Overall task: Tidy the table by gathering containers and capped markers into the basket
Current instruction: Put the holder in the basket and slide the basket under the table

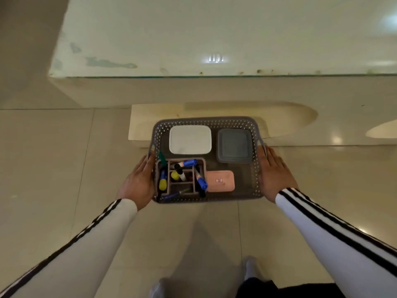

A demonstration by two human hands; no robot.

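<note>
The table filled the top of our view, a pale glossy slab whose near edge ran across the picture above everything else, and below it lay the tiled floor. Over that floor, in front of the table's near edge and off its top, we carried the grey perforated basket, level between our two hands. Our left hand was pressed flat against the basket's left wall with the fingers reaching toward the handle, and our right hand lay the same way against the right wall; both were grasping the basket from the sides, palms inward. Our sleeves were white with dark stripes. Inside, the white container sat in the far left corner, and the grey lidded container stood just beside it in the far right corner. The divided organizer filled the near left corner, its compartments holding several capped markers with blue, black, yellow and green caps, leaning at angles. The small pink box lay beside the organizer along the near wall, touching it or nearly so.
</note>
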